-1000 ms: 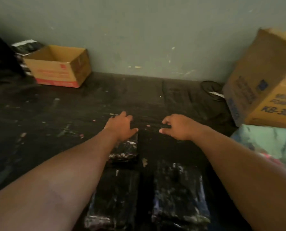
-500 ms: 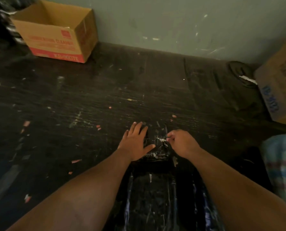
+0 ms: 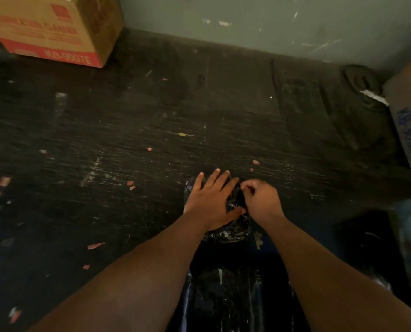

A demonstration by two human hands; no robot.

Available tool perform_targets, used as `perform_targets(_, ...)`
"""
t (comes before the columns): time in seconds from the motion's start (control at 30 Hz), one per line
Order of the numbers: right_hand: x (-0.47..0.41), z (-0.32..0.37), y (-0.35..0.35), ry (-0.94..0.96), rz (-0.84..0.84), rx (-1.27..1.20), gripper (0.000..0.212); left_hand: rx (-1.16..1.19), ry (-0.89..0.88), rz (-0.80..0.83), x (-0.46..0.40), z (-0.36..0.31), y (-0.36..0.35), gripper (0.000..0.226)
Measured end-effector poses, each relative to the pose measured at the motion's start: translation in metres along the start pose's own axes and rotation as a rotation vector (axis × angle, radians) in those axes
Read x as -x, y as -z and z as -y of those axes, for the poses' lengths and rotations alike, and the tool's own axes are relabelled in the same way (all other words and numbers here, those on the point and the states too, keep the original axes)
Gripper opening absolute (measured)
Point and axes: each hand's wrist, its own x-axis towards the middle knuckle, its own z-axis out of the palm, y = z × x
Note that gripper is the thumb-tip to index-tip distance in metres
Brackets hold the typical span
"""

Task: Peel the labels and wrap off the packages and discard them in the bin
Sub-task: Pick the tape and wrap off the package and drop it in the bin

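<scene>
A small package in shiny black wrap [image 3: 233, 226] lies on the dark, scuffed table [image 3: 151, 130]. My left hand [image 3: 211, 202] rests flat on top of it with fingers spread. My right hand [image 3: 259, 200] is beside it, fingers pinched on the black wrap at the package's far right corner. A longer black-wrapped package [image 3: 230, 295] lies nearer to me between my forearms. Another package [image 3: 376, 281] shows partly at the right, behind my right arm.
An open cardboard box with red print [image 3: 53, 32] stands at the back left. A second cardboard box with blue print [image 3: 408, 121] is at the right edge, with a dark roll [image 3: 360, 82] beside it. Small scraps of label litter the table. A grey wall runs behind.
The view has tilted down and closer. My left hand has settled flat on the small package, and my right hand has closed to a pinch on its wrap.
</scene>
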Motion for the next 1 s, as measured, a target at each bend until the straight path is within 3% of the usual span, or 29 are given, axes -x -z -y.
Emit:
perform_targets(0.4,0.001,-0.0033,-0.0033,0.151,-0.038,0.124,0.024,-0.017,0.007,0.022,0.0,-0.0009,0.002,0.092)
perform_targets(0.57,-0.0024,0.0021,-0.0045,0.121,-0.016,0.232,0.023,-0.019,0.008,0.023,-0.0002,-0.0018,0.0018,0.092)
perform_targets(0.8,-0.0021,-0.0013,0.0003,0.079,-0.043,0.049,0.021,-0.032,0.009,0.011,0.0001,-0.002,0.0008,0.092)
perform_targets(1.0,-0.0048,-0.0006,-0.0005,0.127,0.011,0.17,0.022,-0.026,0.006,0.008,-0.0001,-0.001,0.0002,0.092)
